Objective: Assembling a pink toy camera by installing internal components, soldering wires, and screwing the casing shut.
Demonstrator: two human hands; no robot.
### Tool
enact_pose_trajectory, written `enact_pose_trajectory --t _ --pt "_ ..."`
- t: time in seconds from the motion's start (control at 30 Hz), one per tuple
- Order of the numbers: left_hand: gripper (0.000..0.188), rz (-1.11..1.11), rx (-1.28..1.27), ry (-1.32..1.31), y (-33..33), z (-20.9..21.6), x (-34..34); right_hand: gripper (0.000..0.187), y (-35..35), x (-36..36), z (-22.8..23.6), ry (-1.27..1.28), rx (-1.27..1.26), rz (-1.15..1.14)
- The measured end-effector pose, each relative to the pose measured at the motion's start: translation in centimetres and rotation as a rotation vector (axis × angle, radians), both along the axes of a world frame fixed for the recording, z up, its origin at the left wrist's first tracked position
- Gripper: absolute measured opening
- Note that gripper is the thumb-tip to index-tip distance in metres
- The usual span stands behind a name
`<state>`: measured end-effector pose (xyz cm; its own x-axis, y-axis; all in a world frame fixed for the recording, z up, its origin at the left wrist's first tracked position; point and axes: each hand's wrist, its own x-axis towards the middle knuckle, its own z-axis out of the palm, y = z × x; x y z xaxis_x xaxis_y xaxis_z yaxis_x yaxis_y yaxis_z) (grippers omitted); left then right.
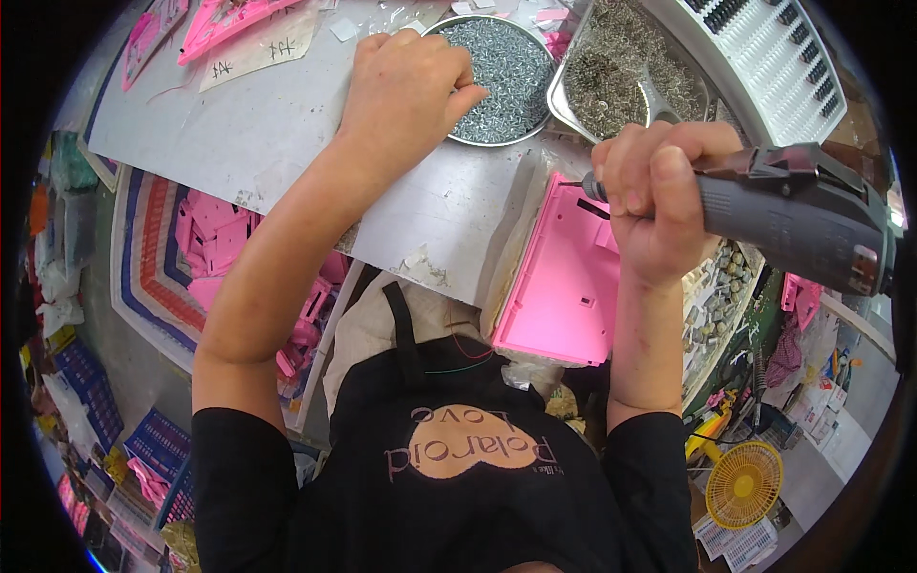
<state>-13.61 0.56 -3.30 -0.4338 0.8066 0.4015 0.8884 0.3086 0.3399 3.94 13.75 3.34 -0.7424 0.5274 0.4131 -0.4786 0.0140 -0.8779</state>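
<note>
My left hand (pixel 406 86) is at the left rim of a round metal dish (pixel 500 144). Small silver screws (pixel 506 81) fill the dish. The fingers are curled in, thumb near forefinger; whatever they may pinch is hidden. An electric screwdriver (pixel 783 215), dark grey, lies in the closed grip of my right hand (pixel 659 196). Its bit points left, at the far left corner of a flat pink plastic panel (pixel 554 277); I cannot tell if it touches. The panel rests at the table's near edge, its right side partly covered by my right hand and forearm.
Beside the dish stands a metal tray (pixel 564 113) of small brownish metal parts. A white tray (pixel 764 86) with black pieces is at far right. Pink parts (pixel 215 229) fill a striped bag (pixel 143 277) at left. A yellow fan (pixel 743 484) stands low right.
</note>
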Motion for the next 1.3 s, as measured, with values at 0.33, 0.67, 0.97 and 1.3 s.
enact_pose_trajectory --t 0.33,0.67,0.97,1.3 --pt "0.011 -0.042 0.048 0.035 1.2 0.5 -0.3 0.019 1.1 0.7 1.9 0.043 0.086 0.124" --pt "0.017 -0.386 0.321 -0.240 -2.6 2.7 7.7 0.030 -0.1 2.8 4.9 0.141 0.107 0.341" --pt "0.020 -0.462 0.420 -0.277 -3.4 3.6 9.2 0.028 -1.2 4.4 6.2 0.076 0.078 0.327" --pt "0.019 -0.498 0.377 -0.267 -3.3 3.8 9.1 0.026 -1.4 4.3 5.9 0.037 0.067 0.326"
